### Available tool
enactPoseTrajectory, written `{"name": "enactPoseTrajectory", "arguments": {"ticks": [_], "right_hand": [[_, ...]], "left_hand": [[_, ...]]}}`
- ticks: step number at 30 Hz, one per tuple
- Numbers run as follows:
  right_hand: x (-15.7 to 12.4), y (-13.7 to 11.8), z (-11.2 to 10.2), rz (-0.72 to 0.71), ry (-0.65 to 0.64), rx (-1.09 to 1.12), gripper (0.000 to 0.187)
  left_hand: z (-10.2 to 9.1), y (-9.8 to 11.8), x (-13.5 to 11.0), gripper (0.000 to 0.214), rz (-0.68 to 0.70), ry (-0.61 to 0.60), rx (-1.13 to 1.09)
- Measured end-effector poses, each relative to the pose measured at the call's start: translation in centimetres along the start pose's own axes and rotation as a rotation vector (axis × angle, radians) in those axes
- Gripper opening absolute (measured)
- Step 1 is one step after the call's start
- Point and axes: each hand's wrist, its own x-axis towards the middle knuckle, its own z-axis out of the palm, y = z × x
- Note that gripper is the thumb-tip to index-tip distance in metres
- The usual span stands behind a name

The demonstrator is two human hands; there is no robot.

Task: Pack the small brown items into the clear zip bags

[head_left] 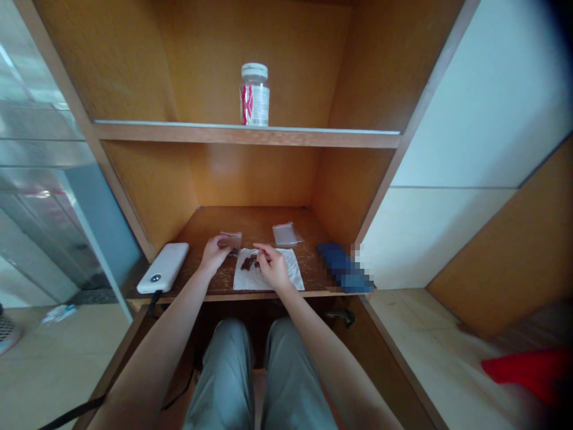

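Bag [237, 237], clear plastic with dark bits at its bottom, is pinched in left hand [215, 253], left of center on the lower shelf [255, 218]. Right hand [274, 267] is over the white tissue [294, 276] at the shelf's front edge, fingers curled, narrow; can't tell if they grip anything. Brown pieces [246, 263] lie on the tissue's left half, just beside the right fingers. Second clear bag [286, 233] lies flat behind the tissue, nearer the shelf's back edge. White device [166, 267] with black cable [154, 303]: front left corner. Blurred dark-blue item [342, 267]: front right corner.
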Motion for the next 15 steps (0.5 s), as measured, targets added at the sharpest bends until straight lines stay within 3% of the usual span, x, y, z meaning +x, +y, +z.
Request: {"name": "enactPoseTrajectory", "arguments": {"ticks": [3, 7, 12, 15], "right_hand": [[0.0, 0.0, 0.1, 0.001, -0.004, 0.004, 0.029], [0.0, -0.4, 0.1, -0.001, 0.019, 0.03, 0.028], [1.8, -0.1, -1.5, 0.011, 0.233, 0.049, 0.025], [3.9, 1.2, -3.3, 0.073, 0.305, -0.199, 0.025]], "left_hand": [[-0.1, -0.3, 0.0, 0.025, 0.097, 0.019, 0.09], [-0.4, -0.3, -0.2, 0.015, 0.206, 0.132, 0.312], [-0.6, 0.1, -0.8, 0.014, 0.22, 0.213, 0.375], [-0.7, 0.5, -1.2, 0.012, 0.228, 0.235, 0.363]]}}
